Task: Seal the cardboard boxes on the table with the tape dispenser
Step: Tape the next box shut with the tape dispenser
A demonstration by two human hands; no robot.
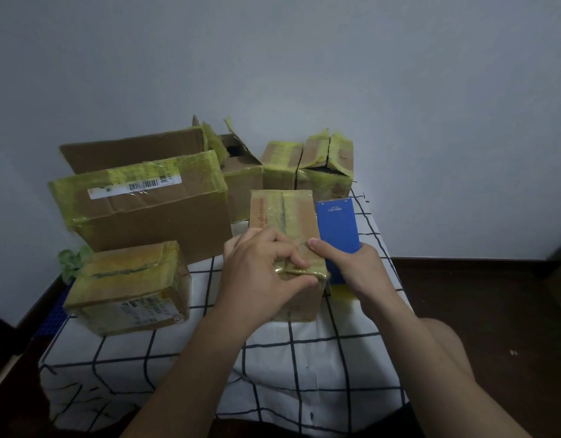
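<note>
1. Working at the middle of the tabletop [304, 358], which is covered in a white cloth with dark grid lines, the person has both hands on a small upright cardboard box [304, 300].
2. The left hand [266, 267] sits on the box's near top edge. Its grip is curled, with the thumb on the front face and the fingers on top, pinching a fold of yellowish tape [291, 210] against the corner.
3. That tape runs along the seam of the box top, away from the person.
4. The right hand [351, 267] has its grip wrapped round a blue tape dispenser [337, 226], which stands just beside the box's right side, touching or nearly so. The thumb reaches out flat onto the box top, close to the left fingers.
5. A bit of yellow roll shows under the dispenser, below the hand.
6. To the left lies a large taped box [140, 213] with a barcode label, its rear flap up.
7. In front of it, near the tabletop's left edge, sits a smaller taped box [130, 286], with something green and crumpled [72, 260] behind its corner.
8. Along the wall stand an open box [241, 175] with its flaps up and two more partly taped boxes [282, 165] [326, 165], side by side.
</note>
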